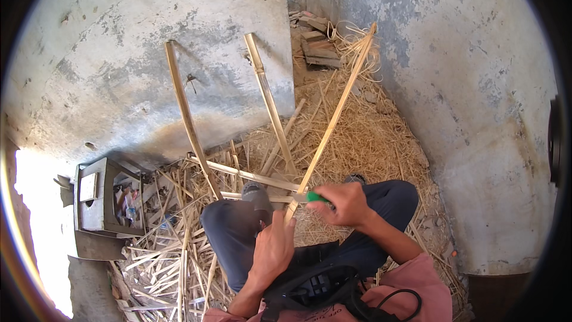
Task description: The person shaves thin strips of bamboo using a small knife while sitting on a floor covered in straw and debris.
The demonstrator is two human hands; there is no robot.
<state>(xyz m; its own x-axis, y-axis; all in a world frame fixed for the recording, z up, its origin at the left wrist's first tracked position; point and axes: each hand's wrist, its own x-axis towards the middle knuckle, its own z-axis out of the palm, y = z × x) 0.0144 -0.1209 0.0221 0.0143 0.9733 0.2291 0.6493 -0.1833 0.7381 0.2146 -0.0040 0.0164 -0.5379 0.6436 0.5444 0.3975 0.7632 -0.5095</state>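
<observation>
Bamboo strip [331, 125] slants away rightward from the left hand [274, 249], which pinches its near end; the right hand [344, 204] clenches a green-handled knife [316, 197], blade across the strip.

The long, narrow, pale-yellow strip of split bamboo-like material [327, 128] slants in one nearly straight line, its tip up and to the right, its lower end within the fingers of the left hand [274, 247]. It narrows toward the tip and shows a smooth, light face. Across its lower part lies the short grey blade of a green-handled knife [316, 197], blade pointing left, the handle partly hidden within the right hand [344, 203].
</observation>
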